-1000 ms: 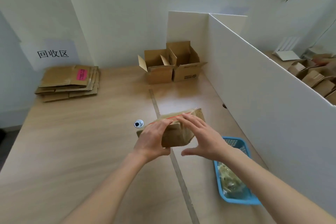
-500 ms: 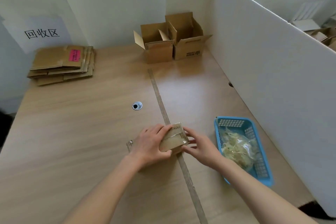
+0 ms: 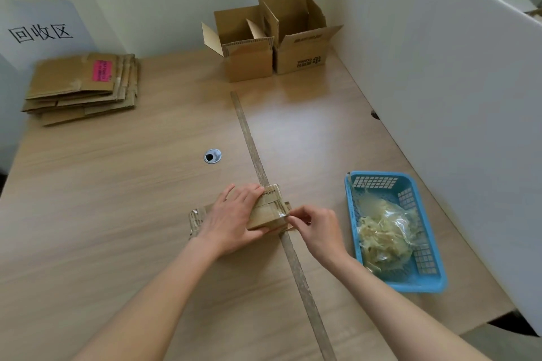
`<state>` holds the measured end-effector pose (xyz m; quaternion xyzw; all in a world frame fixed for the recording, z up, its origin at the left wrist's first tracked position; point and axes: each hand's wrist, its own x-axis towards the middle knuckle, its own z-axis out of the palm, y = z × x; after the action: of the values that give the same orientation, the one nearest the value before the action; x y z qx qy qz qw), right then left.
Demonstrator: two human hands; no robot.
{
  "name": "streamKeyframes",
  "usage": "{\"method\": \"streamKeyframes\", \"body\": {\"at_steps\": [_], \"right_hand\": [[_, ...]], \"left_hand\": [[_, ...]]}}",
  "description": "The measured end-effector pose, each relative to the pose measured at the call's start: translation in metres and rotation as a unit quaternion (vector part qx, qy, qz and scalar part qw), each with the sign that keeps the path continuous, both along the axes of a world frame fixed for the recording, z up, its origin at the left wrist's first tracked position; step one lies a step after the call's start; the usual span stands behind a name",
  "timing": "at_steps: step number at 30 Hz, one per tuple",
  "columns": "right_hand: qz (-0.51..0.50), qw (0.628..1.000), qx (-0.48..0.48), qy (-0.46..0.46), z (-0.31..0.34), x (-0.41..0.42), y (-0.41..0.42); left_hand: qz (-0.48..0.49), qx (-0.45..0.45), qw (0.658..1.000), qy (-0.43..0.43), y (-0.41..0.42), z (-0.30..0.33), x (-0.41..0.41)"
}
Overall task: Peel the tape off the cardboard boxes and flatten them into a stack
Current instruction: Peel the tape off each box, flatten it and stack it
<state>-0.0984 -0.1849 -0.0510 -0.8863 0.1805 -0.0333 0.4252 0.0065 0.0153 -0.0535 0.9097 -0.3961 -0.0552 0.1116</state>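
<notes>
Surface: wooden table [image 3: 117,199], taped seam [image 3: 255,149] running 12 to 6.
10 o'clock: flattened cardboard stack [image 3: 82,86].
12 o'clock: two open boxes [image 3: 272,35].
Centre: cable grommet [image 3: 212,156]; small taped box [image 3: 268,211].
4 o'clock: blue basket [image 3: 431,281].

Flattened stack [image 3: 80,86] far left, open boxes [image 3: 271,38] behind, basket [image 3: 434,281] right.
</notes>
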Motion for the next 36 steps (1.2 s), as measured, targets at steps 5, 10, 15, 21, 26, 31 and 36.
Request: {"method": "streamKeyframes", "body": {"at_steps": [5, 10, 15, 21, 26, 31, 36], "right_hand": [[0.024, 0.999, -0.035, 0.024, 0.003, 0.001, -0.002], [0.102, 0.981, -0.101, 0.129, 0.021, 0.01, -0.007], [0.134, 0.974, 0.006, 0.182, 0.055, 0.024, -0.026], [0.066, 0.991, -0.077, 0.082, 0.045, 0.029, -0.018], [0.002, 0.995, -0.094, -0.028, 0.018, 0.017, 0.0], [0.163, 0.972, -0.139, -0.091, 0.014, -0.003, -0.011], [0.205, 0.953, -0.184, -0.129, 0.016, 0.009, -0.016]], "left_hand": [[0.001, 0.011, 1.0, -0.001, 0.0, 0.0, 0.001], [-0.006, 0.014, 1.0, 0.005, 0.0, 0.001, 0.002], [-0.018, -0.009, 1.0, 0.013, 0.001, 0.0, 0.001], [-0.07, -0.04, 0.997, -0.008, 0.002, -0.002, -0.007], [-0.078, -0.053, 0.996, 0.0, 0.003, -0.004, -0.007], [-0.079, -0.038, 0.996, 0.008, 0.003, -0.002, -0.005], [-0.094, -0.049, 0.994, 0.004, 0.003, -0.002, -0.004]]}}
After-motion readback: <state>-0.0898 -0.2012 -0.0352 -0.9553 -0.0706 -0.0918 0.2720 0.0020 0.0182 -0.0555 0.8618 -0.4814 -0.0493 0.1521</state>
